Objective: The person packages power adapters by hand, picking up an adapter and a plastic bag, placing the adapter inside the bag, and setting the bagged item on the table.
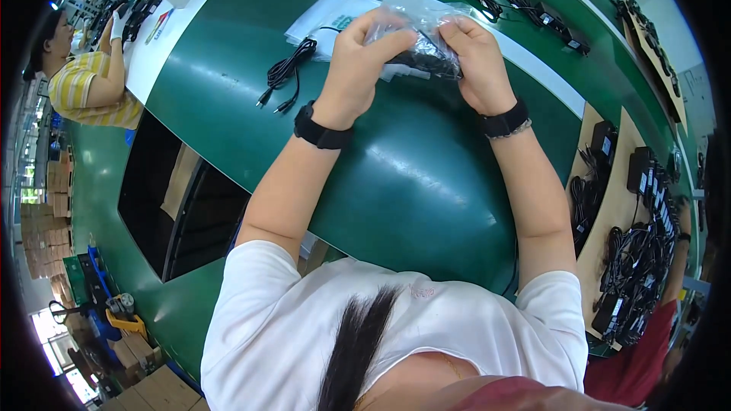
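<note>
Both my hands are raised over the green table (411, 175), gripping a clear plastic bag (415, 7) between them. Inside or just behind the bag is a black bundle (435, 65), perhaps a cable or adapter; the film and my fingers partly hide it. My left hand (365, 49) pinches the bag's left side with thumb and fingers. On the opposite side my right hand (476, 53) closes on the bag's edge. A coiled black cable (283, 72) with plug ends lies left of my left hand. Flat clear bags (312, 27) are stacked behind that hand.
Black adapters with cords (560, 24) lie on the green strip beyond the white rail. At right, boards carry several black adapters and cables (640, 236), with a person in a red sleeve (640, 358) beside them. A person in yellow stripes (95, 91) works at far left.
</note>
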The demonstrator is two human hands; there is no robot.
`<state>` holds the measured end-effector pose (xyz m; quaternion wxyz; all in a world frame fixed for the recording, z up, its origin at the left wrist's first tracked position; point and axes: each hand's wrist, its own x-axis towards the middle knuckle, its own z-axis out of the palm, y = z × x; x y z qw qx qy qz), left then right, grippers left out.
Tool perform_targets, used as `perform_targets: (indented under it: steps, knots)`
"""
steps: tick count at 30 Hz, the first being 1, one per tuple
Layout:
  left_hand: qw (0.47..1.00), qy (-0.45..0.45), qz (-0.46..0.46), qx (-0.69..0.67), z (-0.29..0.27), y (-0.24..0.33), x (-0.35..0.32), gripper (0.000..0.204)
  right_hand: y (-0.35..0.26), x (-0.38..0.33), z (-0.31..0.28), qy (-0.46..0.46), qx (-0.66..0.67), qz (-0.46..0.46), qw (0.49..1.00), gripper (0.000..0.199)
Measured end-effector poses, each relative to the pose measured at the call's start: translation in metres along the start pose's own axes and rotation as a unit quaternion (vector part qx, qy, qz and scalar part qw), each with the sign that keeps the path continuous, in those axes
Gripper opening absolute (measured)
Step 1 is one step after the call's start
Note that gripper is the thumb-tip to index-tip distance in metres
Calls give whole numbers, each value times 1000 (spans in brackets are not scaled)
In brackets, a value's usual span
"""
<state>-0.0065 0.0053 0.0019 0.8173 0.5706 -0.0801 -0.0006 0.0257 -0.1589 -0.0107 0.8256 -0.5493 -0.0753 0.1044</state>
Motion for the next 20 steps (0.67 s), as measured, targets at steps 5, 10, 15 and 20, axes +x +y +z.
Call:
perform_targets:
  steps: [5,10,15,20]
  knots:
    - [994,63,29,82,2,1,3,25,3,-6,4,-48,-258,-144,954,20]
    - [945,96,132,282,-16,-11,15,26,-6,-11,9,-109,-133,-61,983,33]
    - [814,99,256,512,-25,-18,15,24,-28,-8,9,-283,-126,53,949,50]
    - [996,31,-56,-63,-23,-3,17,32,-55,-11,7,-276,-103,135,946,49]
